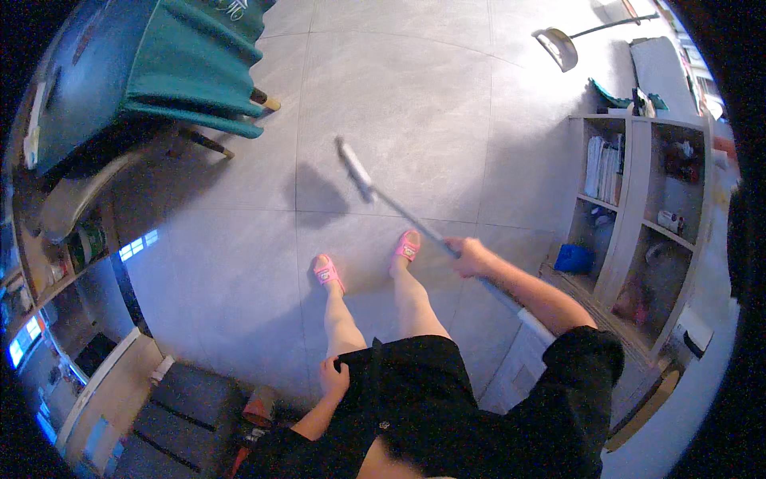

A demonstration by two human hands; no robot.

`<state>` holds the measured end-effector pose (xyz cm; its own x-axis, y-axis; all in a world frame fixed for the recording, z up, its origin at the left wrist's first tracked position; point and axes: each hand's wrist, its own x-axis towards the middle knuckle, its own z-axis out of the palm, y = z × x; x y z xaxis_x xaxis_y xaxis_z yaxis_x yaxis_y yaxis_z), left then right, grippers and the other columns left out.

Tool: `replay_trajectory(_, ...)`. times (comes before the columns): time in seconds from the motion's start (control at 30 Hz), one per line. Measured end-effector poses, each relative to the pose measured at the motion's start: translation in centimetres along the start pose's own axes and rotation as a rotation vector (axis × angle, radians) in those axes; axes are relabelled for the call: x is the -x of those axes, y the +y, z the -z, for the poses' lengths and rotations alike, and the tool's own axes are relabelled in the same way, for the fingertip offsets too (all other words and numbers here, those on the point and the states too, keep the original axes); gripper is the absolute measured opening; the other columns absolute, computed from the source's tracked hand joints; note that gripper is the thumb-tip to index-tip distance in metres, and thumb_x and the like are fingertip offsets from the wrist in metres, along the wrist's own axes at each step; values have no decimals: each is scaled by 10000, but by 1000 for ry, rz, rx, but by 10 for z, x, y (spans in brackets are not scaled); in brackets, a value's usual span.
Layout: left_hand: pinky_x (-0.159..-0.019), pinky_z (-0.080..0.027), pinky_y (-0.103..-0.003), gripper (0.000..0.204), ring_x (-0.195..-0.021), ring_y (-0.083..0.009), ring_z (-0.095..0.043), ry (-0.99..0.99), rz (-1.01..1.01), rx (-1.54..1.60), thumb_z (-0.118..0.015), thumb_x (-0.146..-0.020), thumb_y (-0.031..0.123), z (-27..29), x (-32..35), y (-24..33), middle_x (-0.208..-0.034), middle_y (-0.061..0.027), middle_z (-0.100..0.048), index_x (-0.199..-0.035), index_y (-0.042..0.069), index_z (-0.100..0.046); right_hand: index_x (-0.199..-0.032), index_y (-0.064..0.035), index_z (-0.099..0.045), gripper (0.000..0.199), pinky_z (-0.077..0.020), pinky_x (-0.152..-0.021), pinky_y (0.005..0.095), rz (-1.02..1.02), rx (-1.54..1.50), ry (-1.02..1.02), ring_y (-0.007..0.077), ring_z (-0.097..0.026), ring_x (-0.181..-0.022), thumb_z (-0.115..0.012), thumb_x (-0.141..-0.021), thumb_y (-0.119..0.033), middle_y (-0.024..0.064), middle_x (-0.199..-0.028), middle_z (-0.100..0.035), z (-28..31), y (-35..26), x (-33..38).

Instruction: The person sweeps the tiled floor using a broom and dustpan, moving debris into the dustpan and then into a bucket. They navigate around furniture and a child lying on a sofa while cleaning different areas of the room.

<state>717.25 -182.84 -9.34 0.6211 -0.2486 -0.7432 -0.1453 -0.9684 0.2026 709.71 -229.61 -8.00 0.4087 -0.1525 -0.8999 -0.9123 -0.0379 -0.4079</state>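
My right hand (469, 257) grips the thin grey pole of a mop (407, 214), which slants up and left across the tiled floor. The mop's flat white head (353, 168) rests on the tiles ahead of my feet. My left hand (333, 377) lies closed against the hem of my black shorts (407, 375) at my left thigh. Both feet wear pink slippers (327, 273), set apart on the floor.
A table with a teal cloth (191, 64) and wooden legs stands at the upper left. A pale open shelf unit (638, 207) with books and small items is on the right, a blue bag (574, 259) at its foot. A floor lamp (558, 46) leans at top right.
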Motion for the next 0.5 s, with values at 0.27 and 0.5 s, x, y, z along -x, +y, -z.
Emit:
replay_trajectory(0.27, -806, -364, -387, 294, -934, -301, -453, -37, -40, -87, -531, -709, 240, 6, 3, 2, -988, -153, -490, -941, 60, -527, -1081, -100, -496, 574, -491, -510, 332, 75, 737, -188, 263, -587, -551, -580, -513, -100, 137, -692, -592, -17, 72, -76)
replay_trajectory(0.5, -699, -417, -366, 223, -775, -282, -528, -263, -406, -194, -504, -745, 208, 22, -20, 84, -803, -139, -559, -863, 26, -555, -1097, -32, -465, 503, -484, -548, 328, 30, 168, 349, 234, -596, -593, -474, -595, -11, 187, -705, -582, 62, 69, -4)
